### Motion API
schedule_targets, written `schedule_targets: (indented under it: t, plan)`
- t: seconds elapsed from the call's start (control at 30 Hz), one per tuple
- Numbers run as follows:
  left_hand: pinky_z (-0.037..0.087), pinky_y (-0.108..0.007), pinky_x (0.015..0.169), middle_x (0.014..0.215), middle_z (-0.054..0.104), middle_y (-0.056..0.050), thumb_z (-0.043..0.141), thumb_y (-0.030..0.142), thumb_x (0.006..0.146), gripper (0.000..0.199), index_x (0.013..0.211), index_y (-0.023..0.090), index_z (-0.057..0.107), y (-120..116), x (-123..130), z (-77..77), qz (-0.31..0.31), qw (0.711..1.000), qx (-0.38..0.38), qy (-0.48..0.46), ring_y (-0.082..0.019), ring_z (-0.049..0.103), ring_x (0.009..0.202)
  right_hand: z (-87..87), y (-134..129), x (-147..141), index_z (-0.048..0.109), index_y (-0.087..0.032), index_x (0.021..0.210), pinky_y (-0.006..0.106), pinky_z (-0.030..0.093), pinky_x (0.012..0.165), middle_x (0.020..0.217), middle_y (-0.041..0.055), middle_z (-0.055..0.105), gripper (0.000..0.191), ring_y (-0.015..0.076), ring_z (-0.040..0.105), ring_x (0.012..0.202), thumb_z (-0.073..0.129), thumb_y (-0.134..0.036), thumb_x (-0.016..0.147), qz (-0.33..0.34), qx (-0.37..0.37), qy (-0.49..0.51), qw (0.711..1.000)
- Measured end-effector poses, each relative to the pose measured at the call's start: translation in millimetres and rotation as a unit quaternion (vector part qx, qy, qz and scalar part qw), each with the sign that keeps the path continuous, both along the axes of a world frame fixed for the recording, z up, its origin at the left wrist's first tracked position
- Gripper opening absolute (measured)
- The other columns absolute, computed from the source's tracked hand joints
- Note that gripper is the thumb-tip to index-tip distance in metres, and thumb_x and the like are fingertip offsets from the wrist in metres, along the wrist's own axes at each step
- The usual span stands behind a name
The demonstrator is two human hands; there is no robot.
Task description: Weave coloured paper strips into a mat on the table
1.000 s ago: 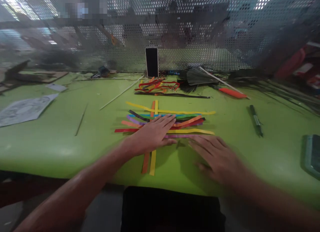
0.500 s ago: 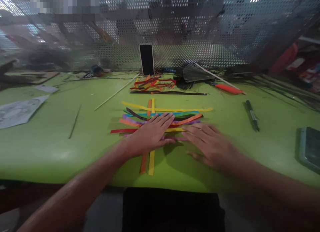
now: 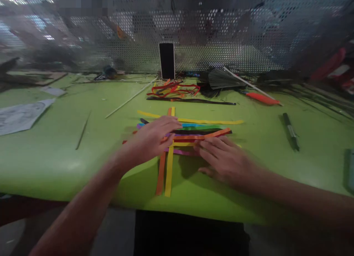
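Several coloured strips lie crosswise on the green table point(image 3: 116, 186), over and under an upright orange strip point(image 3: 160, 175) and an upright yellow strip point(image 3: 169, 171). My left hand point(image 3: 155, 138) lies over the left part of the crossing, fingers stretched out, and covers some of the weave. My right hand point(image 3: 224, 156) rests flat with fingers extended, its fingertips touching the right part of the lower strips near the pink strip point(image 3: 182, 152). Farthest from me in the weave runs a long yellow strip point(image 3: 212, 122). Blue, green, black and orange ends show between the hands.
A phone point(image 3: 167, 60) leans against the perforated metal screen point(image 3: 221, 38). Before it lie tangled red strips point(image 3: 177, 89) and a black strip point(image 3: 204, 101). An orange-handled tool point(image 3: 262, 98) and a pen point(image 3: 291, 131) are on the right, thin sticks point(image 3: 129, 98) and a paper point(image 3: 24, 116) on the left.
My left hand has shifted left and away from me across the strips, uncovering the lower crossing of the upright strips. My right hand has moved slightly left. The view has turned slightly.
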State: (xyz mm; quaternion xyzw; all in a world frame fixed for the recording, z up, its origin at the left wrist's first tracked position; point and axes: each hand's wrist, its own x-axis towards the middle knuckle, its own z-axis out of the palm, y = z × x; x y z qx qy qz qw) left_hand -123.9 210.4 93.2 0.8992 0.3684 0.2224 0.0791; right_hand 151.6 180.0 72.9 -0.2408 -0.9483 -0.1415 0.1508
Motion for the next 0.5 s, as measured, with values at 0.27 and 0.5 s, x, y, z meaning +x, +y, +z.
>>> schedule_targets:
  t: [0.27, 0.5]
  plan:
    - [0.035, -0.048, 0.124, 0.153, 0.052, -0.012, 0.055, 0.033, 0.104, 0.044, 0.145, 0.019, 0.053, -5, 13, -19.7, -0.048, 0.996, -0.041, 0.066, -0.028, 0.045, 0.145, -5.9, 4, -4, 0.066, -0.005, 0.129, 0.049, 0.048, 0.096, 0.125, 0.0194, 0.071, 0.051, 0.0337, 0.063, 0.110, 0.053, -0.047, 0.102, -0.023, -0.006, 0.006, 1.000]
    - [0.033, -0.048, 0.124, 0.154, 0.051, -0.011, 0.052, 0.042, 0.105, 0.046, 0.145, 0.020, 0.053, -4, 12, -18.5, -0.053, 0.994, -0.041, 0.084, -0.027, 0.044, 0.146, -6.5, -3, -4, 0.065, -0.009, 0.128, 0.048, 0.041, 0.099, 0.126, 0.0149, 0.072, 0.051, 0.0321, 0.060, 0.114, 0.041, -0.048, 0.106, -0.010, -0.007, 0.007, 1.000]
